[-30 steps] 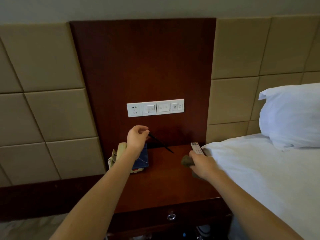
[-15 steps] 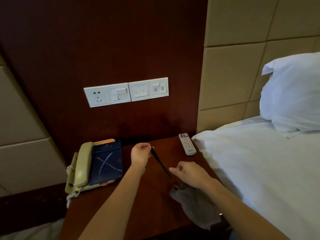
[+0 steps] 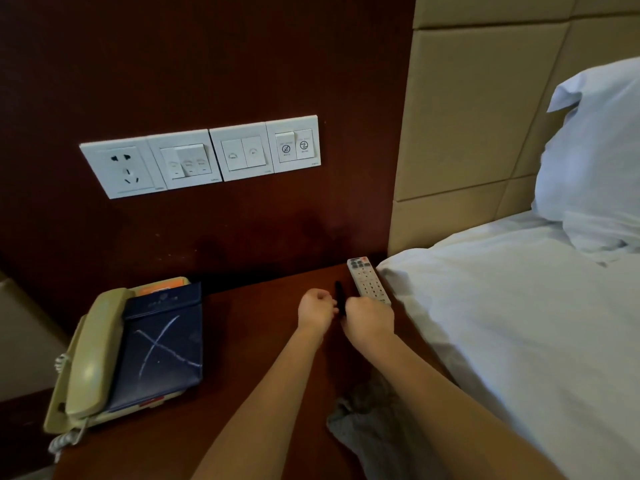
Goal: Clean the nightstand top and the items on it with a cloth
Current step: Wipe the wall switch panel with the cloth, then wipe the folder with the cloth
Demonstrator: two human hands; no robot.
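Dark red-brown wooden panelling [image 3: 207, 64] backs a brown wooden counter [image 3: 242, 341], with a white-sheeted bed [image 3: 519, 341] tight against its right edge. At the left sits a beige corded telephone [image 3: 93, 355] with a dark blue leather folder [image 3: 162, 348] lying over it. A crumpled grey cloth [image 3: 374, 431] lies at the counter's front under the right forearm, held by neither hand. A white remote control [image 3: 367, 282] rests by the bed. Just beside it the right hand [image 3: 369, 322] curls round the lower end of a slim black pen [image 3: 339, 296]; the left hand [image 3: 317, 310], fingers curled, touches the pen, though I cannot tell whether it grips.
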